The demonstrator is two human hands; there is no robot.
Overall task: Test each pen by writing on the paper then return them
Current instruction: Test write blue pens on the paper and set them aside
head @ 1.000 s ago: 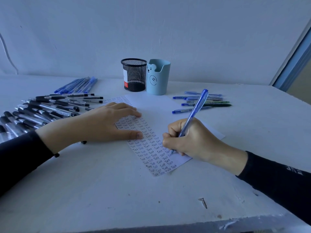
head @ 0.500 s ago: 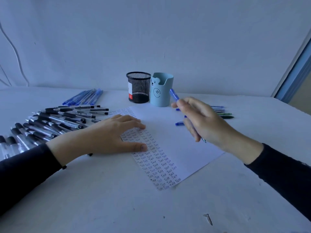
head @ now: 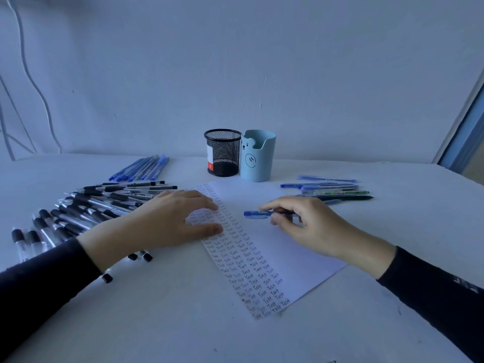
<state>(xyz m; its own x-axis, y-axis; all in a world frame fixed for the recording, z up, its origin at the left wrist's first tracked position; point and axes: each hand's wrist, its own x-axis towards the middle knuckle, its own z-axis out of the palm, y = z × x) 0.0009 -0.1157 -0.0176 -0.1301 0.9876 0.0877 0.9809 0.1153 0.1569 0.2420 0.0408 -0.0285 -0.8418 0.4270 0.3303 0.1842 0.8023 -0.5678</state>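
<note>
A white sheet of paper (head: 282,247) lies on the table, its left part filled with rows of the word "Test". My left hand (head: 167,224) rests flat on the sheet's left edge, fingers spread. My right hand (head: 306,226) hovers over the upper middle of the paper and pinches a blue pen (head: 258,213) that lies level, its blue end pointing left. A black mesh cup (head: 222,152) and a light blue bear-face cup (head: 258,155) stand side by side behind the paper.
Several black pens (head: 99,205) are spread out on the left, with a bundle of blue pens (head: 142,169) behind them. Blue and green pens (head: 330,189) lie in a row to the right. The white wall stands close behind the cups.
My right hand stopped writing at the sheet's lower end, lifted the blue pen and carried it up the page, turning it level. The left hand stayed in place on the paper.
</note>
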